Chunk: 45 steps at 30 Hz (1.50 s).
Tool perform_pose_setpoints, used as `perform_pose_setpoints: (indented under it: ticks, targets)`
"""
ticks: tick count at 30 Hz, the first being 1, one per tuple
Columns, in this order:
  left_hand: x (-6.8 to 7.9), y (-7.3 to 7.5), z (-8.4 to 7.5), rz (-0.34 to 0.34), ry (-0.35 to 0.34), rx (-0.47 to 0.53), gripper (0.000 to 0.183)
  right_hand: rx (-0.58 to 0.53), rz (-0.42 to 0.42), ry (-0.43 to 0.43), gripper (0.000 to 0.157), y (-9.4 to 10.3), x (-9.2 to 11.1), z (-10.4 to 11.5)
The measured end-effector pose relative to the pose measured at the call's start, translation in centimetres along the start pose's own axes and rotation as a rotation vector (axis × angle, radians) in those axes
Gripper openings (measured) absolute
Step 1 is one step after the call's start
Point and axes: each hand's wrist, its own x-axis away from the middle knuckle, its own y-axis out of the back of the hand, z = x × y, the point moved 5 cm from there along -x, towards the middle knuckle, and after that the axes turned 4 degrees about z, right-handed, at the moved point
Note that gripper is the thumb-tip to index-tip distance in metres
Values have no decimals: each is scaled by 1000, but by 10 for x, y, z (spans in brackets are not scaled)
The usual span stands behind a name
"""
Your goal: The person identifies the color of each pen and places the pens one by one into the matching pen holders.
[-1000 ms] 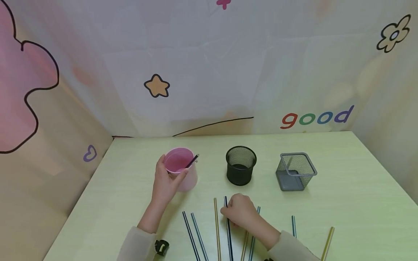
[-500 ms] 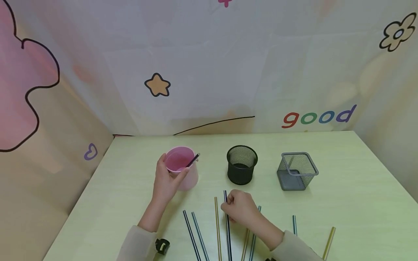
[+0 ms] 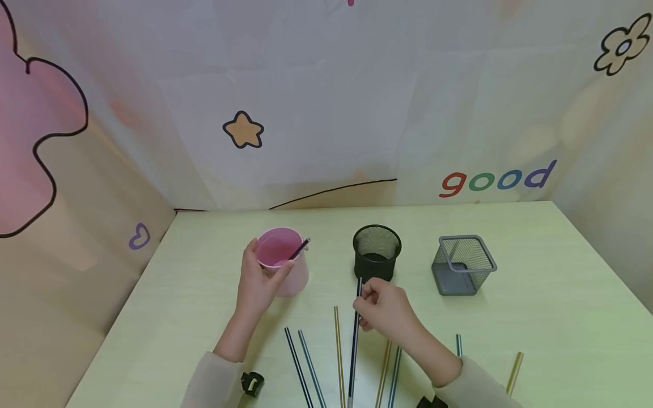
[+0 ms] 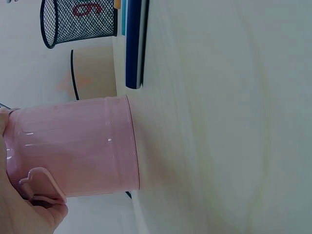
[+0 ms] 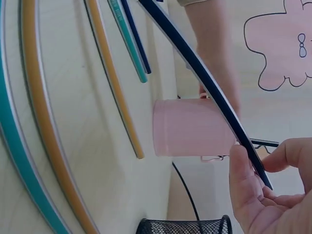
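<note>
Plainly, both hands are occupied above the bench [image 3: 535,283]. The left hand [image 3: 259,286] curls its fingers round the pink cup [image 3: 295,277], which stands at about ten o'clock from the right hand [image 3: 385,306]; a dark pencil [image 3: 300,249] leans inside it, its end over the rim at two o'clock. The right hand's fingers and thumb pinch the navy pencil [image 3: 354,345] near its far end, that end raised off the bench and the length running toward six o'clock. Right at twelve o'clock stands the black mesh cup [image 3: 377,258], its base partly covered by the hand; the grey mesh basket [image 3: 463,266] sits at two. Yellow pencils [image 3: 339,357] and teal pencils [image 3: 312,368], plus another navy one, lie between four and eight o'clock.
</note>
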Motion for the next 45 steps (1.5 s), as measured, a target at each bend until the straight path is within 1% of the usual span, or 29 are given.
perform_pose_setpoints:
  ticks: [5,8,17,28,32,37,40,45]
  targets:
    - [0,1,1,2,-2,3,93,-11,-17,15,4,6,3,8]
    - [0,1,1,6,-1,4,93,-28,-41,17,4,9,4,10]
    - [0,0,0,10,1,10,92,-112,-107,55,4,20,8,20]
    - [-2,-1,3,14,-13,3,93,-201,-165,61,4,24,8,23]
    - [-1,-1,2,12,-9,0,94,-226,-219,106,4,25,7,27]
    - [0,-3,2,18,3,0,93,-254,-283,201,3,28,5,34]
    - [0,-3,2,18,10,-7,92,-260,-304,250,3,29,3,38]
    - [0,-2,1,11,-3,-2,92,-245,-339,282,4,30,0,41]
